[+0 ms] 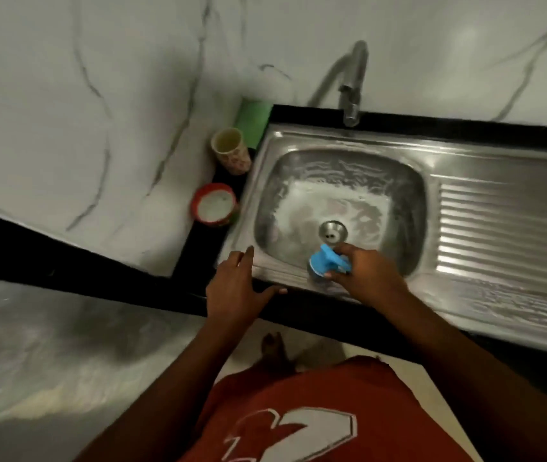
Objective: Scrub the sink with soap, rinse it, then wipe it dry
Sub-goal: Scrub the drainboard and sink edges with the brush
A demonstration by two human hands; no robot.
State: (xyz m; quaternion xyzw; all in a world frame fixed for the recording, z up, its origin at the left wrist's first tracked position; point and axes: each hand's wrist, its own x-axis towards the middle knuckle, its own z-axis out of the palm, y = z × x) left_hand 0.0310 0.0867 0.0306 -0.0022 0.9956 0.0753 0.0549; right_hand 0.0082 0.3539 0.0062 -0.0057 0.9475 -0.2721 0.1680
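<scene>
- Head view: the right hand curls round the blue-handled scrubber and presses its pad on the near rim of the sink. Suds streak the basin floor around the drain.
- The left hand lies flat with fingers spread. It holds nothing and braces on the rim's near-left corner.
- This looks like the scrubbing step. Short overlapping strokes along the rim would suit, then the drainboard, which seems only thinly lathered, though blur makes that uncertain.

A patterned cup and a green board stand beside a marble wall.
</scene>
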